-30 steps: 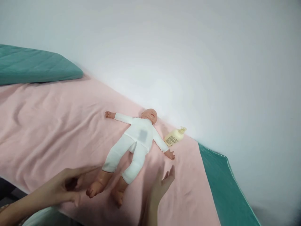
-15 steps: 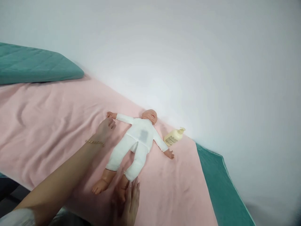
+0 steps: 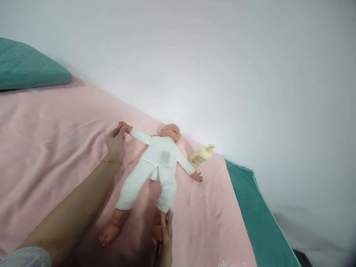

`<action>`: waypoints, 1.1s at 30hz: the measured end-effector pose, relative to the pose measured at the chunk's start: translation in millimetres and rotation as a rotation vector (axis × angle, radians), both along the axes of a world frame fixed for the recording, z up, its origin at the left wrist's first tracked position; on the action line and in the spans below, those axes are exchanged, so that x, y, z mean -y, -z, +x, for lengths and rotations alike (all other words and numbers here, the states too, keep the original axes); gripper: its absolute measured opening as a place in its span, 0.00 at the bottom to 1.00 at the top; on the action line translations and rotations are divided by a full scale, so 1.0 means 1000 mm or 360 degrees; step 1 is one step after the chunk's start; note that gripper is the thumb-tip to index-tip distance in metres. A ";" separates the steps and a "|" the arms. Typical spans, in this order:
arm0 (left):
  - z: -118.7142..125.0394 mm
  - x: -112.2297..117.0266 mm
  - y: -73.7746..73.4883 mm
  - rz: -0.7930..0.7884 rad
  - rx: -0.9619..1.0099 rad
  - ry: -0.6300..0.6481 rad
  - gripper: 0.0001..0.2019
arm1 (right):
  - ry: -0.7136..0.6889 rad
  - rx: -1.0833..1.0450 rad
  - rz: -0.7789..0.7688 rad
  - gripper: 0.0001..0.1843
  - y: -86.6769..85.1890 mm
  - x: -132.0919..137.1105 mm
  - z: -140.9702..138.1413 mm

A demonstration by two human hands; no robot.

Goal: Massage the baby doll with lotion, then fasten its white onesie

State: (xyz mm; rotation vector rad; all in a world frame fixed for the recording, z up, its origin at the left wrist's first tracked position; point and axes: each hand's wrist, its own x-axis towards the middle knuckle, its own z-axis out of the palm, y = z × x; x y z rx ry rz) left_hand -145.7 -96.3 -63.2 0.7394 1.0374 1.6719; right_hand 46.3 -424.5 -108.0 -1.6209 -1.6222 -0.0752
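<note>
A baby doll [image 3: 161, 152] lies on its back with its limbs spread, its soft body white and its head, hands and feet tan. At the upper left, my left hand [image 3: 115, 142], with a gold bracelet at the wrist, pinches the doll's hand [image 3: 127, 128] between thumb and fingers. Lower down, my right hand [image 3: 167, 237] is around the doll's foot [image 3: 157, 226], its fingers along the outer side of the ankle. The other foot [image 3: 109, 231] rests free. Beside the doll's outstretched right-side arm, a pale yellow pump bottle [image 3: 201, 155] leans over on the cloth.
A pink blanket [image 3: 208, 222] covers the surface, wrinkled at the left. Green padded fabric [image 3: 256, 207] shows past its right edge, and a green cushion [image 3: 30, 68] lies at the upper left. A white wall [image 3: 222, 74] rises directly behind the doll and bottle.
My left hand has moved up and taken hold of the doll's hand. The right hand has closed in around the foot, and that leg has shifted right. The view has shifted slightly.
</note>
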 end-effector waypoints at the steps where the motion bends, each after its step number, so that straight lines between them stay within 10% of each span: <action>1: 0.001 0.002 -0.003 -0.0009 0.0021 -0.0121 0.18 | -0.0014 -0.0010 0.0040 0.33 -0.006 -0.004 0.002; 8: 0.020 0.023 -0.039 0.0140 -0.0055 -0.0184 0.17 | -0.0236 -0.0031 0.0083 0.30 -0.067 -0.039 0.006; 12: 0.031 0.043 -0.054 0.0385 -0.0366 0.0157 0.13 | -0.0241 -0.0095 0.0059 0.31 -0.086 -0.067 0.004; 23: 0.043 0.034 -0.025 0.1186 -0.1384 0.0801 0.07 | -0.0228 -0.0132 0.0230 0.29 -0.066 -0.105 0.002; 33: 0.030 0.048 -0.051 0.0486 -0.0475 0.0413 0.13 | 0.0028 -0.0208 0.0111 0.32 -0.045 -0.057 0.011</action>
